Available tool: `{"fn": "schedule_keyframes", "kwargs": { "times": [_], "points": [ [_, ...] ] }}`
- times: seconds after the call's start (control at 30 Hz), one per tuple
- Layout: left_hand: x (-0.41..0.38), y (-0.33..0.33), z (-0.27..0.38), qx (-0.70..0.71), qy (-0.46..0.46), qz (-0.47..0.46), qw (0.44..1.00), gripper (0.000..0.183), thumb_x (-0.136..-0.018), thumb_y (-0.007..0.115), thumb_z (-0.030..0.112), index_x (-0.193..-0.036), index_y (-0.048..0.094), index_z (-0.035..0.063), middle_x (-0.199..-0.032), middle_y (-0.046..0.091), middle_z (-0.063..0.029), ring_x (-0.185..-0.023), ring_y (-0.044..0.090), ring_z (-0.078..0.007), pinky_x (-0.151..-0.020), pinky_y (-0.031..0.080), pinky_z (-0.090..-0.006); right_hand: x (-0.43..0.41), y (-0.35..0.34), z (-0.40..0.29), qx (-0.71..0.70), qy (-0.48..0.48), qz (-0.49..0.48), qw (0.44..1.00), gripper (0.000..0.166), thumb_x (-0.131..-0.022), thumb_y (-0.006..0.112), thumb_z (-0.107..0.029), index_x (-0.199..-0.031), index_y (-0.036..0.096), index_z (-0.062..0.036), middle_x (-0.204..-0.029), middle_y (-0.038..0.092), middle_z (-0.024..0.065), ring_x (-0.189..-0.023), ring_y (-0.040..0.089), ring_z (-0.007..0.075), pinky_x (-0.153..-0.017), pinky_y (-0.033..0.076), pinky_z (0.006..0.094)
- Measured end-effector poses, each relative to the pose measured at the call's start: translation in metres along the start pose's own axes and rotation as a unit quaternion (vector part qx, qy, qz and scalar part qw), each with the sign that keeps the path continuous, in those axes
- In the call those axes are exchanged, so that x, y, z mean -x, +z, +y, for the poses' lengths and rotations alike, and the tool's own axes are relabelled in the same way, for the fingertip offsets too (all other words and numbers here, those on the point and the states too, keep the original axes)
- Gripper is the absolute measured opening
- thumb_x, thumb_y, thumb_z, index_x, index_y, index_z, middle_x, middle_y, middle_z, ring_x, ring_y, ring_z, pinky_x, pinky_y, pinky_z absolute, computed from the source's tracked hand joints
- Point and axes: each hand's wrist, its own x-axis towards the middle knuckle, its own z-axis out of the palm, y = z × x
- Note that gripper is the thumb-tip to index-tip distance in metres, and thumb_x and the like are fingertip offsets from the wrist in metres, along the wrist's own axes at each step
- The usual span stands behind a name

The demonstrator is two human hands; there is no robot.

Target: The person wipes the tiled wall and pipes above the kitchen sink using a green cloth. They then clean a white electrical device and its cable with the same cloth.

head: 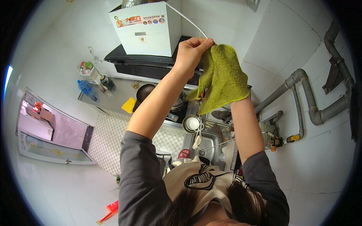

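Both arms are raised in front of a range hood. Between the thumb and fingers of my left hand (193,52) is a thin white cord (188,19), pinched near the upper corner of a green fuzzy cloth (226,73). The cloth hangs over my right hand and covers it down to the wrist, so its fingers and whatever they hold are hidden. Below the cloth the cord hangs down with a loose bundle and a whitish end piece (197,142) above the steel sink (208,145).
The white hood box (144,31) stands at the upper left. Under it are a dark wok (145,92), a gas stove and a yellow cloth (129,105) on the counter. Bowls (193,123) sit beside the sink. Grey pipes (311,96) run along the right wall.
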Motion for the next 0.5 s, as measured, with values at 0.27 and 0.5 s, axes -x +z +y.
{"fn": "schedule_keyframes", "kwargs": {
  "times": [0.27, 0.5],
  "points": [
    [-0.034, -0.025, -0.001, -0.059, 0.086, 0.119, 0.987, 0.015, -0.075, 0.076, 0.015, -0.068, 0.066, 0.0050, -0.065, 0.055, 0.0035, -0.061, 0.043, -0.0067, -0.059, 0.032, -0.0231, 0.063, 0.032, -0.012, 0.397, -0.147, -0.070, 0.903, 0.037, -0.083, 0.059, -0.027, -0.116, 0.054, -0.0094, -0.102, 0.057, 0.0071, -0.101, 0.054, 0.0268, -0.093, 0.040, 0.0390],
    [-0.099, -0.078, 0.021, -0.110, 0.043, 0.193, 0.974, 0.028, -0.075, 0.072, 0.023, -0.093, 0.068, 0.0023, -0.103, 0.063, -0.0155, -0.102, 0.054, -0.0247, -0.087, 0.039, -0.0393, 0.150, -0.001, 0.015, 0.472, -0.042, -0.136, 0.870, 0.037, -0.079, 0.058, -0.015, -0.115, 0.054, -0.0057, -0.112, 0.055, 0.0102, -0.099, 0.054, 0.0269, -0.085, 0.044, 0.0369]
  ]
}}
